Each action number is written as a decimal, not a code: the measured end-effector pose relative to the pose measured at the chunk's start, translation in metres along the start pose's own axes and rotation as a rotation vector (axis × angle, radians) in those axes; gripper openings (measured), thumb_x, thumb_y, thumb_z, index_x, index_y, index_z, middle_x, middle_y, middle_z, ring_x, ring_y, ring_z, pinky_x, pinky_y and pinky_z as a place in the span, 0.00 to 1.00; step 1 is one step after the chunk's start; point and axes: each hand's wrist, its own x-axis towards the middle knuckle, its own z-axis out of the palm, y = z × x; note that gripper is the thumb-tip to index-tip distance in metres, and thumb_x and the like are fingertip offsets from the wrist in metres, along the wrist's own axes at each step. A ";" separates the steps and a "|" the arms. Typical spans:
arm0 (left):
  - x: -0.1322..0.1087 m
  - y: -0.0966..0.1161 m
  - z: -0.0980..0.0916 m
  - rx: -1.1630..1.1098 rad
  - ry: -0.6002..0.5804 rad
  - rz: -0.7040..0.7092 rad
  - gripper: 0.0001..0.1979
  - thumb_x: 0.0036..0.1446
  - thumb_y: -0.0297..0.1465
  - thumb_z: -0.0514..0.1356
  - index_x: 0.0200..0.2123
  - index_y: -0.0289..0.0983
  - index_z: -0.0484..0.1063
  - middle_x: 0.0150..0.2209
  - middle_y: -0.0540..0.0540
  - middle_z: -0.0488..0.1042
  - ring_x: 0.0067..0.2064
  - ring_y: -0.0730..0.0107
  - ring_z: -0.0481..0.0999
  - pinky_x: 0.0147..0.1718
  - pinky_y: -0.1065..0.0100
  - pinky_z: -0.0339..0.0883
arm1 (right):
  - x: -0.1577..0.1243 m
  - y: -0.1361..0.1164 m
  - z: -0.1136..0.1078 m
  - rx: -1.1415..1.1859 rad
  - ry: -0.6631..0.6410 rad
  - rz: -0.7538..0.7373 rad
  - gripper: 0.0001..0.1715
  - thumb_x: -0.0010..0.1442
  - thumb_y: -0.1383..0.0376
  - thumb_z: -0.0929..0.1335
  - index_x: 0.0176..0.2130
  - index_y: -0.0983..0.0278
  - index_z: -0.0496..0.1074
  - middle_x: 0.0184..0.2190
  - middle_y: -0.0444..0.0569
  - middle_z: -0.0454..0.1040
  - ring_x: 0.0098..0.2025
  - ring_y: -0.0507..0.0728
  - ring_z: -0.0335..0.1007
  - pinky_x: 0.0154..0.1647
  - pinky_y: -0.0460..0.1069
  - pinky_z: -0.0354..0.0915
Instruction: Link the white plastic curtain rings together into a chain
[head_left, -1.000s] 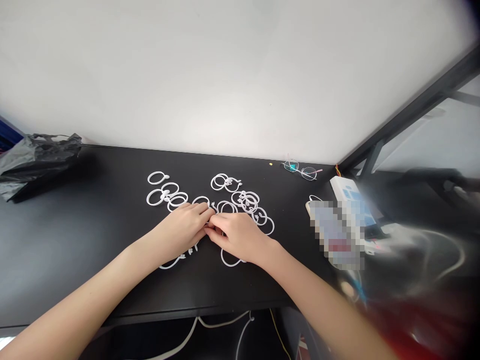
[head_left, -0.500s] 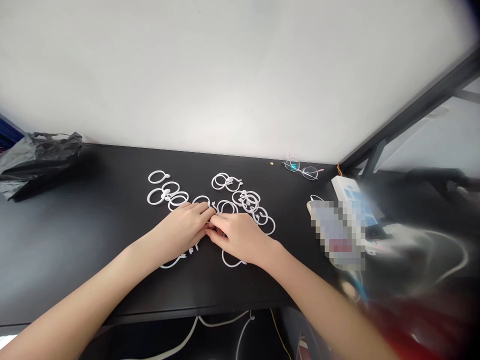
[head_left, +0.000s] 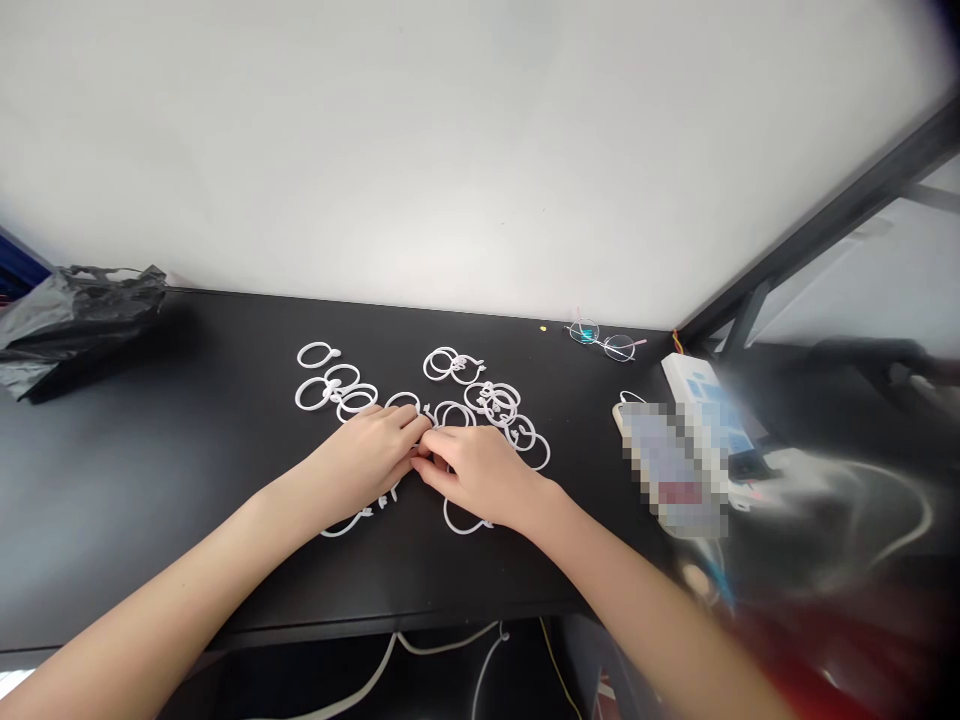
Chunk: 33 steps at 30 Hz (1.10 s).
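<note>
My left hand (head_left: 381,445) and my right hand (head_left: 476,465) meet over the desk, fingers bent and pinched together at the tips. Between them they hold a white plastic ring, mostly hidden by the fingers. Around the hands lie several more thin white rings with small clip-like ends. One ring (head_left: 318,343) lies at the far left of the group, and overlapping rings (head_left: 358,386) lie just beyond my left hand. Another cluster (head_left: 501,387) is beyond my right hand. A ring (head_left: 463,532) shows partly below my right wrist, and another (head_left: 341,533) is partly covered by my left forearm.
The black desk (head_left: 225,450) meets a pale wall. A black plastic bag (head_left: 82,320) is at the left. Glasses (head_left: 602,342), a blurred-out phone (head_left: 671,470) and a white power strip (head_left: 694,385) lie to the right. Cables (head_left: 375,675) hang below the front edge.
</note>
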 end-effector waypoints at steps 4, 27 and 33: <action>0.000 0.000 0.000 -0.005 0.002 0.004 0.08 0.61 0.21 0.50 0.33 0.36 0.66 0.33 0.46 0.69 0.33 0.65 0.70 0.35 0.63 0.65 | 0.000 0.000 0.000 0.003 -0.001 0.003 0.12 0.65 0.64 0.64 0.30 0.65 0.68 0.25 0.43 0.71 0.25 0.49 0.64 0.26 0.45 0.52; 0.001 -0.002 0.002 -0.038 0.042 0.022 0.08 0.60 0.20 0.50 0.31 0.36 0.65 0.32 0.47 0.69 0.31 0.67 0.69 0.34 0.64 0.65 | 0.001 0.000 -0.001 -0.001 0.000 0.014 0.12 0.65 0.65 0.65 0.29 0.65 0.68 0.25 0.43 0.71 0.26 0.49 0.64 0.27 0.45 0.53; 0.001 -0.002 0.002 -0.037 0.037 0.019 0.08 0.60 0.20 0.50 0.31 0.36 0.65 0.32 0.47 0.69 0.31 0.67 0.69 0.33 0.65 0.65 | 0.002 0.000 -0.001 0.009 0.000 0.017 0.12 0.65 0.65 0.65 0.29 0.65 0.68 0.25 0.43 0.72 0.26 0.49 0.64 0.27 0.45 0.53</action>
